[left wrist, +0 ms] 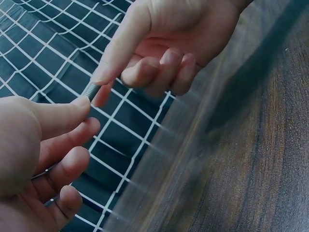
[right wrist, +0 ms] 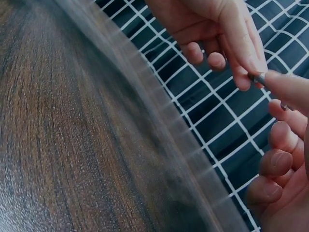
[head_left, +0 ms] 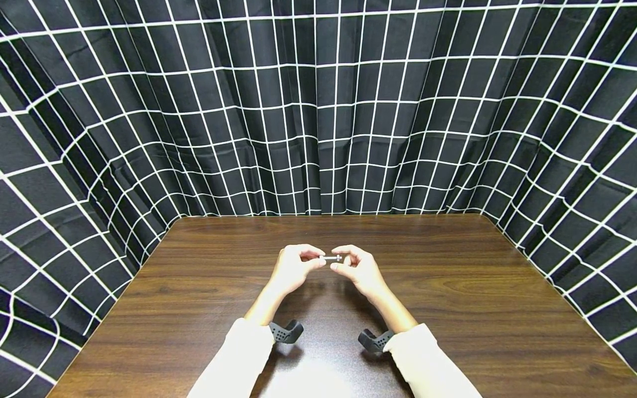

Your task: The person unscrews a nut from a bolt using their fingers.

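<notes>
A small silver bolt [head_left: 330,258] lies level above the table, with a nut [head_left: 339,258] near its right end. My left hand [head_left: 293,269] pinches the bolt's left end between thumb and forefinger. Around the other end curves my right hand [head_left: 365,272], its thumb below and forefinger above the bolt, with gaps showing in the head view. Fine threads show on the bolt [left wrist: 91,90] in the left wrist view, between both hands' fingertips. In the right wrist view, the right thumb [right wrist: 287,89] hides the middle of the bolt [right wrist: 259,78].
The brown wooden table [head_left: 199,287] spreads under both hands. A black curtain with a white grid [head_left: 318,110] hangs behind it and along both sides. Dark wrist mounts [head_left: 287,332] stick out inward from the pale sleeves [head_left: 239,359].
</notes>
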`<control>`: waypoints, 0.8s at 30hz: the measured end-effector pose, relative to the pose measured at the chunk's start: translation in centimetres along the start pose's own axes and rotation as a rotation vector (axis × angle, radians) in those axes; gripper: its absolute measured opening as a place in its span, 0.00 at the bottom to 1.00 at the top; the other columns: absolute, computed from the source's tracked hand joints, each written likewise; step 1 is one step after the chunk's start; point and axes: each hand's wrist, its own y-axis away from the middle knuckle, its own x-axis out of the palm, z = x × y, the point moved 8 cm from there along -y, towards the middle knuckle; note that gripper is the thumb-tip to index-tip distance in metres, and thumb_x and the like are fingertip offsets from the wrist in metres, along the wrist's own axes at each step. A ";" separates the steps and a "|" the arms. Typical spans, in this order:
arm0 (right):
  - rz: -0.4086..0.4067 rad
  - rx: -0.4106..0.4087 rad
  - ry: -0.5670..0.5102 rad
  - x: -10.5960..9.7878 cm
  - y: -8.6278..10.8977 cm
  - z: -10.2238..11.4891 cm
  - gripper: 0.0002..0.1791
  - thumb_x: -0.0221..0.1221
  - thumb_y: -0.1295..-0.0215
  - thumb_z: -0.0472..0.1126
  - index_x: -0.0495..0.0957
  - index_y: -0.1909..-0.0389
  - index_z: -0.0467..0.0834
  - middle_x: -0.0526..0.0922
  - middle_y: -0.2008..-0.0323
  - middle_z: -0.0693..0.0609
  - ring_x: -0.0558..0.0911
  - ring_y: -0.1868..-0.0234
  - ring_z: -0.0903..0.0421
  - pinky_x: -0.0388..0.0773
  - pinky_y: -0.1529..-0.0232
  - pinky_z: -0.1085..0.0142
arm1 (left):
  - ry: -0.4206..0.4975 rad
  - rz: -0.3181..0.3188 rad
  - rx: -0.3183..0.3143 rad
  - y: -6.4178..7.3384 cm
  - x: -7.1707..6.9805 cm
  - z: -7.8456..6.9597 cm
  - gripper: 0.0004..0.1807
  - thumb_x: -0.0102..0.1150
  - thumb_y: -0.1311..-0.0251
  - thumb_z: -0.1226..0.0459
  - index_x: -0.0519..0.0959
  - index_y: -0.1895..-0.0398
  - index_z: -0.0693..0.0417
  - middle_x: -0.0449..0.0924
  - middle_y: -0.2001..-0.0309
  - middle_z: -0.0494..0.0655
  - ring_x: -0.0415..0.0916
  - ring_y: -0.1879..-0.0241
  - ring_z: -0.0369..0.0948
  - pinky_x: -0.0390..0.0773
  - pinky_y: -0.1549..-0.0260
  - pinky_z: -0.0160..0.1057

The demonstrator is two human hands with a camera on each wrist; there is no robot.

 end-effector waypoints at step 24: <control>-0.055 0.065 0.081 -0.2 0.1 0.3 0.09 0.58 0.34 0.32 0.78 0.69 0.28 0.70 0.85 0.44 0.68 0.83 0.57 0.64 0.78 0.70 | 0.003 0.000 0.004 0.0 0.2 0.1 0.08 0.71 0.48 0.65 0.86 0.64 0.55 0.86 0.69 0.40 0.81 0.71 0.34 0.77 0.69 0.34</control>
